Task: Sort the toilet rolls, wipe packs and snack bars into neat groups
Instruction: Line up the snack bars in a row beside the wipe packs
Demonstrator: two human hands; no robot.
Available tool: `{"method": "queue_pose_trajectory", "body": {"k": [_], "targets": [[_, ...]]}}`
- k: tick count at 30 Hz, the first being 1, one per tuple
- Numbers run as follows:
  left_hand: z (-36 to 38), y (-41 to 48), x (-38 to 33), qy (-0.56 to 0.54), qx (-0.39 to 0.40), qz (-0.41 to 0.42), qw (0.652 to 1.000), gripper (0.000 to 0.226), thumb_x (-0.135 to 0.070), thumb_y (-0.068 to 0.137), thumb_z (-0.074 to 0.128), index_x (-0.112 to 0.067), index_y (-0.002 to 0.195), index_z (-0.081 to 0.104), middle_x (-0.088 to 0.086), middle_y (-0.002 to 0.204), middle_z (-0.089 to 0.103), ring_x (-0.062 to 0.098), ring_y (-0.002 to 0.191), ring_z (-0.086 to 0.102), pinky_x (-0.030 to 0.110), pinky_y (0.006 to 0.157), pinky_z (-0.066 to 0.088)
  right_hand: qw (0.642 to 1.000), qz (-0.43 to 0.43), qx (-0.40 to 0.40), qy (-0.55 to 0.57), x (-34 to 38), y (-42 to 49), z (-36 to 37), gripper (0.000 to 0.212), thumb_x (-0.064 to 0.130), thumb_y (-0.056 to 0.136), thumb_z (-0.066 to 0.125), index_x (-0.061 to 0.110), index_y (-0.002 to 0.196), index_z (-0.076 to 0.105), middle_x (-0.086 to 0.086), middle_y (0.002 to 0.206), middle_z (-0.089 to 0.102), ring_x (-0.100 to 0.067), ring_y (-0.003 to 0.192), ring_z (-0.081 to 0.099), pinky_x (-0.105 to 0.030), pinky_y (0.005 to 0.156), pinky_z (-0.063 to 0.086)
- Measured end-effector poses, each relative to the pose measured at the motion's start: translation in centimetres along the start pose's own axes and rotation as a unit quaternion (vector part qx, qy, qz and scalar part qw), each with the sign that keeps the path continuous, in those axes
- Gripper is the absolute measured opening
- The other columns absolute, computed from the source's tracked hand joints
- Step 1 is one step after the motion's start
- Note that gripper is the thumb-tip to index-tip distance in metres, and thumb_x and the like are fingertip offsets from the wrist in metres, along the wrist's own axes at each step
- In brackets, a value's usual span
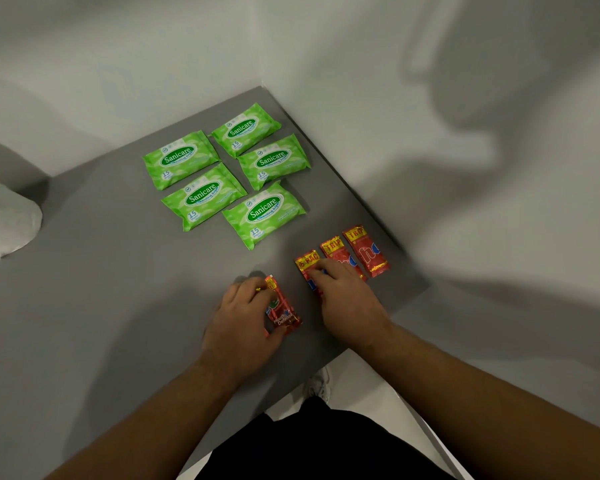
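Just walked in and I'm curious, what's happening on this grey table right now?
A person is sorting packets on the flat grey table. Five green plastic wipe packs already lie grouped near the far corner. The left hand grips one red foil snack bar, while the right hand rests its fingers on another red snack bar beside two more red bars lined up by the right edge. White toilet rolls sit at the far left, partly out of view.

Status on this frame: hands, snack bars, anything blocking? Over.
Left hand grips loose snack bar. Right hand rests on end bar of row. Five wipe packs grouped behind; nothing blocking.
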State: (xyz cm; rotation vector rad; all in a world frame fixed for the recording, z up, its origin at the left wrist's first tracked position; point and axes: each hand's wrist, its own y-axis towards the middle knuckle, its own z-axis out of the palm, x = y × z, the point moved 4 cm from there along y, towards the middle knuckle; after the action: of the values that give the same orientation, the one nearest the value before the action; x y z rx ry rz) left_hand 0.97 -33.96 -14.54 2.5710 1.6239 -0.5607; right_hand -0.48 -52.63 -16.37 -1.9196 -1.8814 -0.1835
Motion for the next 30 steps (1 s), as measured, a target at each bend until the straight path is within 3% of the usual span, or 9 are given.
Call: {"method": "queue_pose_trajectory", "body": {"k": [8,14,21,30], "targets": [[0.3,-0.1,0.1,-0.003,0.005,0.0,1.0,0.063,-0.05,0.075,0.083,-0.018,0.127,0.069,0.002,0.136,0.061,0.027,0.123,0.056,0.042,0.1,0.052,1.0,-0.003,-0.003,0.008,0.1,-0.2,-0.2,0.056,0.013,0.097,0.06,0.021,0.151,0.045,-0.002,0.154,0.042,-0.024,0.141,0.036,-0.038,0.115,0.035],[-0.2,-1.1,1.1,-0.008,-0.018,-0.013,1.0,0.055,-0.044,0.076,0.073,-0.019,0.124,0.069,0.002,0.13,0.063,0.028,0.116,0.057,0.044,0.094,0.053,0.994,-0.071,-0.06,0.053,2.6,-1.0,-1.1,0.038,0.005,0.093,0.062,0.009,0.131,0.065,-0.011,0.132,0.062,-0.028,0.123,0.055,-0.041,0.104,0.048],[-0.2,-3.4,4.3,0.0,0.006,-0.041,0.999,0.058,-0.047,0.074,0.067,-0.018,0.123,0.07,0.002,0.13,0.061,0.026,0.116,0.055,0.04,0.096,0.054,0.991,-0.125,0.027,0.03,6.4,-1.0,1.6,0.05,0.01,0.096,0.058,0.01,0.145,0.051,-0.006,0.15,0.046,-0.025,0.137,0.039,-0.04,0.114,0.038],[0.3,-3.2,4.0,-0.003,0.007,-0.023,1.0,0.056,-0.05,0.078,0.071,-0.021,0.126,0.067,0.0,0.135,0.059,0.023,0.121,0.054,0.039,0.098,0.053,0.995,-0.08,0.051,-0.011,4.4,-0.7,1.9,0.054,0.01,0.097,0.055,0.013,0.15,0.045,-0.005,0.159,0.037,-0.025,0.144,0.032,-0.04,0.119,0.03]]}}
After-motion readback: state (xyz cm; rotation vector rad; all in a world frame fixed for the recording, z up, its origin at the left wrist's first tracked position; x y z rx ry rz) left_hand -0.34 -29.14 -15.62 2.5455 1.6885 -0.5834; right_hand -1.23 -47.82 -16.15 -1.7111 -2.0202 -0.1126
